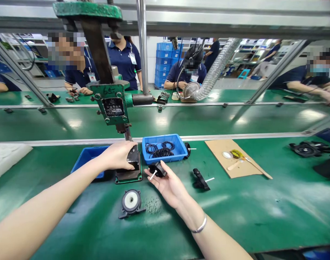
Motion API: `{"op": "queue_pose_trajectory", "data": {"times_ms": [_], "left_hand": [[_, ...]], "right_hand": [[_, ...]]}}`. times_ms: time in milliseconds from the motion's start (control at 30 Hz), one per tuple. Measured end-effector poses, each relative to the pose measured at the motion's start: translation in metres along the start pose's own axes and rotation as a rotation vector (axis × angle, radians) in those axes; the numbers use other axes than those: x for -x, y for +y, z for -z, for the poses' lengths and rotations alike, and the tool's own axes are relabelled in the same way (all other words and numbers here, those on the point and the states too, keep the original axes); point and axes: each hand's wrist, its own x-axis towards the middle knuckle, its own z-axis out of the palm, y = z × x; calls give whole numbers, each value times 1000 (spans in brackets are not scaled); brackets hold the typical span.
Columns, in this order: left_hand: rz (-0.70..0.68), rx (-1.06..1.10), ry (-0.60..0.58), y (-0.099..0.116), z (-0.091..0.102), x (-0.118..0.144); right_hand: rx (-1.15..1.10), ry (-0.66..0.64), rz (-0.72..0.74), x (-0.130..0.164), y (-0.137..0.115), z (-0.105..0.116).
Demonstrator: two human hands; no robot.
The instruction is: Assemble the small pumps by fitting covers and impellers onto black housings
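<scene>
My left hand (120,155) grips a black block (133,156) on the base (129,176) of the green press (113,103), thumb at its front and fingers over its top. In my right hand (170,186) is a black plastic housing (158,169) with a white shaft pointing down and left. It is held just right of the press base, in front of a blue bin (165,159) of black rubber rings (162,151). Nearer to me, a round black housing with a white disc (131,200) lies on the green bench.
Another black housing with a white shaft (200,180) lies to the right, and one more (188,150) beside the bin. Cardboard (221,155) carries a brush (258,168) and a small yellow pot (236,154). A second blue bin (85,159) sits behind my left forearm. Co-workers sit across the bench.
</scene>
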Motion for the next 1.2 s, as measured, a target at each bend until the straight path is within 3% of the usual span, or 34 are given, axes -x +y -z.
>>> {"op": "queue_pose_trajectory", "data": {"times_ms": [1200], "left_hand": [[0,1,38,3,0,2]], "right_hand": [[101,32,-3,1,0,-3]]}}
